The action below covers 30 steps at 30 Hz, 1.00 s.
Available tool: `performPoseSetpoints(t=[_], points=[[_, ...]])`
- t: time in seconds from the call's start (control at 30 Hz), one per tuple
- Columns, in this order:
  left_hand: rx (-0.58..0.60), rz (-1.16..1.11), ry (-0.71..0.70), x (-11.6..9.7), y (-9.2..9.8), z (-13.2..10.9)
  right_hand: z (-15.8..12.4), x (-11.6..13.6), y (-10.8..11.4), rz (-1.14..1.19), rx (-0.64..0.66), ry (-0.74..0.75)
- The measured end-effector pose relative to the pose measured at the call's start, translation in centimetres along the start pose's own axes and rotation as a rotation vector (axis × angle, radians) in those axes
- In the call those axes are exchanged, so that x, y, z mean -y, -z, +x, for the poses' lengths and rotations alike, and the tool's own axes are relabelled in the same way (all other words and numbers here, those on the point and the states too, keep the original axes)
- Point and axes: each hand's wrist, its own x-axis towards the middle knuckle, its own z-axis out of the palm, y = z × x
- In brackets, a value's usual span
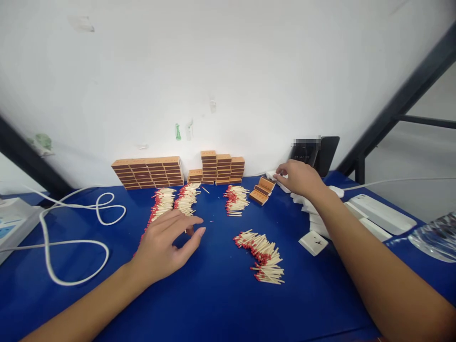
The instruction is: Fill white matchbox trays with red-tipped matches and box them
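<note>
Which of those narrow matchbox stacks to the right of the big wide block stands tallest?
The second stack from the left, just right of the lowest stack: its top rises clearly above the other three.

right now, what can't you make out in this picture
All in the head view:
- Parts of the two left match piles: hidden by the left hand.
- Whether the right hand grips anything: its fingers cover the spot.
- The upper part of the dark screen: pixelated.
- The full shape of the clear plastic: cut off by the right edge.
- The rest of the white block: cut off by the left edge.
</note>
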Motion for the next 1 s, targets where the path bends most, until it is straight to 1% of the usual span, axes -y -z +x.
performPoseSetpoints(t=[0.1,0.2,0.37,0.63,0.73,0.8,0.87,0.93,0.97,1.0], points=[[0.009,0.0,-0.001,0.0,0.0,0.1,0.2,0.5,-1.1,-0.002,-0.013,-0.003],[0.02,0.005,-0.016,0.1,0.0,0.1,0.4,0.6,-1.6,-0.002,-0.015,-0.029],[0.014,-0.007,-0.016,0.2,0.0,0.0,0.4,0.6,-1.7,-0.021,0.035,-0.05],[0.028,0.003,-0.021,0.0,0.0,0.1,0.3,1.0,-1.8,-0.04,0.07,-0.046],[0.03,0.002,-0.015,0.0,0.0,0.1,0.1,1.0,-1.0,-0.046,0.035,-0.072],[0.031,0.005,-0.011,0.1,0.0,0.0,-0.1,1.1,0.0,-0.043,-0.038,-0.099],[0.023,0.01,-0.01,0.2,-0.1,-0.1,-0.5,1.6,1.4,0.001,-0.147,-0.104],[0.017,0.02,0.011,0.3,-0.1,-0.1,-1.2,2.8,2.9,0.138,-0.252,-0.045],[0.015,0.03,0.025,0.3,-0.1,-0.1,-1.7,3.7,3.6,0.251,-0.277,0.025],[0.015,0.045,0.04,0.3,-0.1,0.0,-2.3,4.9,4.2,0.394,-0.266,0.112]])
